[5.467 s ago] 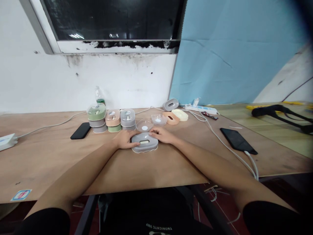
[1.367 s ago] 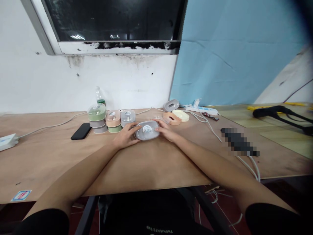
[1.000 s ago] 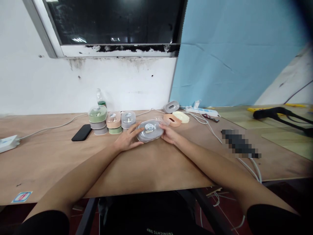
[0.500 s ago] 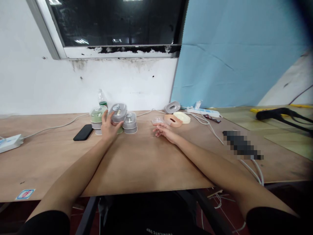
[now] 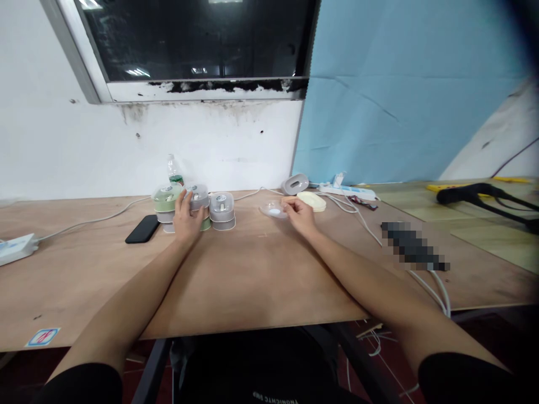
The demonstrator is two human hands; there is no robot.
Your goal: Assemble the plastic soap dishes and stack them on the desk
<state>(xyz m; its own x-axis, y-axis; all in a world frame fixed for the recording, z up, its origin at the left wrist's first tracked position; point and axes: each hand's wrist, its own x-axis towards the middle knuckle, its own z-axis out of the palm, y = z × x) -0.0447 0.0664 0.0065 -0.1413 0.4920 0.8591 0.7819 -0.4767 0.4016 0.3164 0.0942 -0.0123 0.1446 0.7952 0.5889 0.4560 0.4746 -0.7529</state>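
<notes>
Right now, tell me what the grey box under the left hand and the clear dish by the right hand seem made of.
Grey box: likely matte opaque plastic, evenly coloured with rounded moulded edges. Clear dish: probably glossy transparent plastic; the table shows through it.

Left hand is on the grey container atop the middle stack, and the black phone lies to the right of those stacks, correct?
Not quite. In the head view the left hand does rest on the grey container atop the middle stack, but the black phone lies to the left of the stacks, not the right.

Three stacks of boxes (image 5: 193, 207) stand behind the left hand (image 5: 187, 217) (phone (image 5: 142, 229) further left).
</notes>
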